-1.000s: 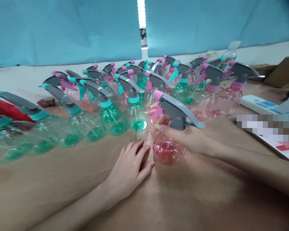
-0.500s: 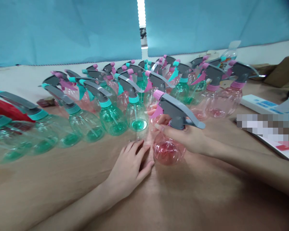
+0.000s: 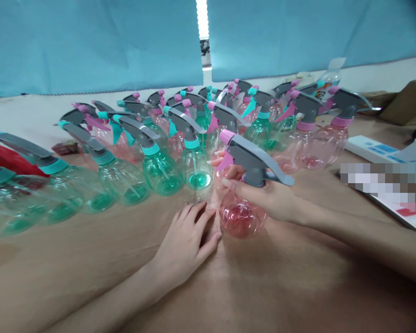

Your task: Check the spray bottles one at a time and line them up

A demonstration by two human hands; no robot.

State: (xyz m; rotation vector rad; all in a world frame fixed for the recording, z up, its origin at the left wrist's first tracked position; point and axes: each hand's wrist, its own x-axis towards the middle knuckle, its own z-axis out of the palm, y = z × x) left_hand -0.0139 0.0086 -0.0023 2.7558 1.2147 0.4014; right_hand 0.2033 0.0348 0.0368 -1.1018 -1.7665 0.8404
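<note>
A pink see-through spray bottle [image 3: 241,217] with a grey trigger head and pink nozzle stands upright on the brown table [image 3: 263,286]. My right hand [image 3: 266,196] is wrapped round its neck, just under the trigger. My left hand [image 3: 187,240] lies flat on the table to the left of the bottle, fingers spread, the thumb tip close to the bottle's base. It holds nothing.
Behind stand several more spray bottles in rows, green ones [image 3: 159,169] at left and pink ones [image 3: 319,143] at right. Papers and a white board [image 3: 384,150] lie at the right edge, a cardboard box [image 3: 407,104] beyond. A blue curtain [image 3: 90,41] hangs at the back.
</note>
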